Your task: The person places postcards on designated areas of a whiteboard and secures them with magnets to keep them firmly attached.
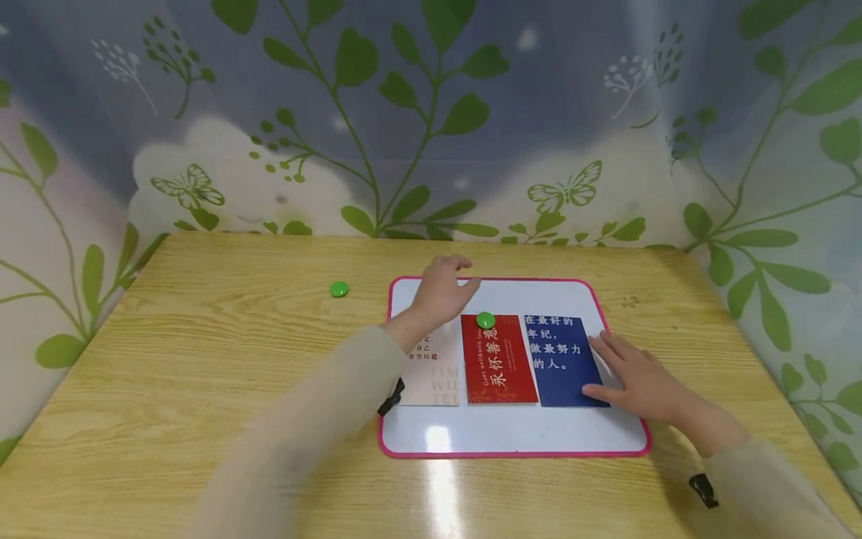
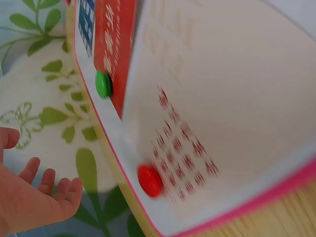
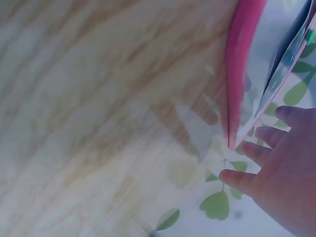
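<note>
A whiteboard point(image 1: 518, 433) with a pink rim lies on the table, bearing three cards side by side: a pale card point(image 1: 431, 385), a red card point(image 1: 515, 367) and a blue card point(image 1: 562, 374). My left hand point(image 1: 443, 290) is held over the board's upper left part, fingers loosely bent and empty. It hides the pale card's top in the head view; in the left wrist view a red round magnet point(image 2: 149, 180) sits there. A green magnet point(image 1: 485, 320) is on the red card's top edge. My right hand point(image 1: 636, 378), fingers spread, lies at the blue card's right edge.
Another green magnet point(image 1: 339, 289) lies on the wooden table point(image 1: 202, 359), left of the board. A curtain point(image 1: 417, 135) printed with leaves and butterflies hangs behind the table and along both sides. Dark bands point(image 1: 703, 490) show at the wrists.
</note>
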The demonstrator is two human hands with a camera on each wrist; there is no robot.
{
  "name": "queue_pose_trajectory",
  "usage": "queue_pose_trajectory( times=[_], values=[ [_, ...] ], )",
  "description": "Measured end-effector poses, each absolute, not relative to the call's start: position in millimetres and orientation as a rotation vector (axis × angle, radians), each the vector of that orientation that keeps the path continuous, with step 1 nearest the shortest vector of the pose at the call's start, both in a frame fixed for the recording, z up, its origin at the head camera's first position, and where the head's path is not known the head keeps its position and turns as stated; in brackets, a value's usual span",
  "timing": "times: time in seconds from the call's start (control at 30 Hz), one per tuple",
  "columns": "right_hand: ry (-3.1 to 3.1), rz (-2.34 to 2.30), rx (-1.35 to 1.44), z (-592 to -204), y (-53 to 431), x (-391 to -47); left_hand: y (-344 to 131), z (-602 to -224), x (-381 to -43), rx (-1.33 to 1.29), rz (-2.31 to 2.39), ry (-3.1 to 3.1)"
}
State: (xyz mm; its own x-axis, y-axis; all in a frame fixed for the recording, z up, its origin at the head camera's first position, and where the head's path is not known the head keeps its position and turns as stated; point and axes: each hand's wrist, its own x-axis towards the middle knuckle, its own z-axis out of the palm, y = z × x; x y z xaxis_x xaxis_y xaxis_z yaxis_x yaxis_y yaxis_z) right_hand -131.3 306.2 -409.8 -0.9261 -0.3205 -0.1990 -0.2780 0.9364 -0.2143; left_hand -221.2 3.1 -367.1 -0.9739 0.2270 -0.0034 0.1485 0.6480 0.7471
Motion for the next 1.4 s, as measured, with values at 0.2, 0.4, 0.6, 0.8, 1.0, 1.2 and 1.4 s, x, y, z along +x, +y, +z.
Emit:
queue_pose_trajectory(
  times=[0.2,0.4,0.6,0.8,1.0,1.2,1.4],
  values=[
    [2.864,-0.261,-0.525,-411,298,-125,-31,-371,-227,0.286,1.144,2.883],
    [2.866,-0.239,-0.536,-412,294,-121,-62,-372,-228,0.257,1.014,2.946],
    [2.864,-0.249,-0.531,-410,293,-122,-90,-374,-229,0.173,0.983,2.959],
    [2.861,-0.293,-0.515,-412,296,-124,-116,-378,-232,0.144,0.905,2.99],
    [2.885,-0.28,-0.502,-415,302,-124,-141,-381,-235,0.029,0.731,3.038],
    [2.888,-0.254,-0.516,-417,303,-122,-159,-385,-236,-0.058,0.639,3.001],
    [2.896,-0.242,-0.506,-417,302,-121,-164,-389,-237,-0.062,0.53,2.952]
  ],
)
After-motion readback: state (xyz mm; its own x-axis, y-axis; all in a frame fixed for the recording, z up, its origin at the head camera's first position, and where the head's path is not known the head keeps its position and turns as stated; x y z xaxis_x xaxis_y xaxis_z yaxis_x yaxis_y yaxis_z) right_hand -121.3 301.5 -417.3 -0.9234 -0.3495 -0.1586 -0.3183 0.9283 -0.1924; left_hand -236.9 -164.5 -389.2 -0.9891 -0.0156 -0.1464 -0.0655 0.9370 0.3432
